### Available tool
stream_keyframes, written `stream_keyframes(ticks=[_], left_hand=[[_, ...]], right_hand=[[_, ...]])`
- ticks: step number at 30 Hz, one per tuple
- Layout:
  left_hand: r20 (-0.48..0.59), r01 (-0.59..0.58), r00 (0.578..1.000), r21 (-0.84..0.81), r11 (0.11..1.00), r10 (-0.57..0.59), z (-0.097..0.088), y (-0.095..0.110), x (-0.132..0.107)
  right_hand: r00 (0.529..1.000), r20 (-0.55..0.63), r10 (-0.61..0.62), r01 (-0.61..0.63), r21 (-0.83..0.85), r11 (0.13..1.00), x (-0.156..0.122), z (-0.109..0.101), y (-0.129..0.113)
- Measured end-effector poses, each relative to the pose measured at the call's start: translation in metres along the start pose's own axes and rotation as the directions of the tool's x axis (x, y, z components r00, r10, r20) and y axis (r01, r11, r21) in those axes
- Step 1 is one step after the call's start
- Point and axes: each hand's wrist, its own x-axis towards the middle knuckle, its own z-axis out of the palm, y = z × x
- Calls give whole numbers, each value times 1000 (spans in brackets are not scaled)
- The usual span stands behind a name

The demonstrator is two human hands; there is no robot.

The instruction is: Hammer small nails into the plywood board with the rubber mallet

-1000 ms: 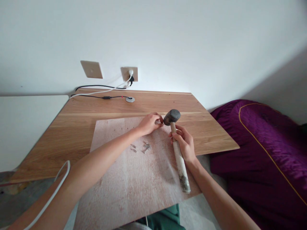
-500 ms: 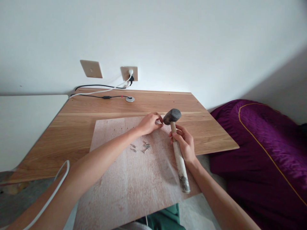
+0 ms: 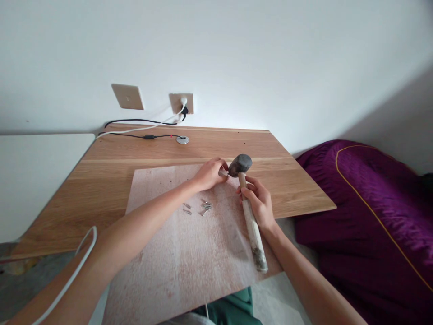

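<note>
My right hand (image 3: 257,197) is wrapped around the upper part of a hammer's (image 3: 252,230) pale, worn wooden handle. Its dark, blunt head (image 3: 240,165) points up and slightly left, right beside the fingertips of my left hand (image 3: 212,173). That hand is closed in a pinch at the far edge of a pale, reddish-streaked board (image 3: 176,266), on a nail mostly hidden by the fingers. Several loose nails (image 3: 206,206) lie on the board nearer to me, with a few more just to their left. A row of small dark dots runs along the board's far left part.
Under the board is a wooden desk (image 3: 291,194) against a white wall. Cables (image 3: 135,131) run along its back to a wall socket (image 3: 181,104). A white panel (image 3: 40,176) stands at left, a purple cloth-covered thing (image 3: 341,225) at right. A white cord (image 3: 72,273) crosses my left forearm.
The hammer head has shifted slightly left, closer to my left fingertips. My left hand stays pinched in almost the same place, and the loose nails have not moved.
</note>
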Motion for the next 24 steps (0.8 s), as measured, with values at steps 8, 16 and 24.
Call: stream_keyframes(ticks=[8,16,24], left_hand=[[3,-34,999,-26,999,34,2,-4,0],[8,-66,998,-39,997,67,2,-6,1],[3,-68,998,-35,997,68,1,-4,0]], right_hand=[[1000,2,12,-12,-15,1000,0,-1,0],[1000,-19,22,-22,8,1000,0,0,-2],[999,-27,26,-26,16,1000,0,1,-2]])
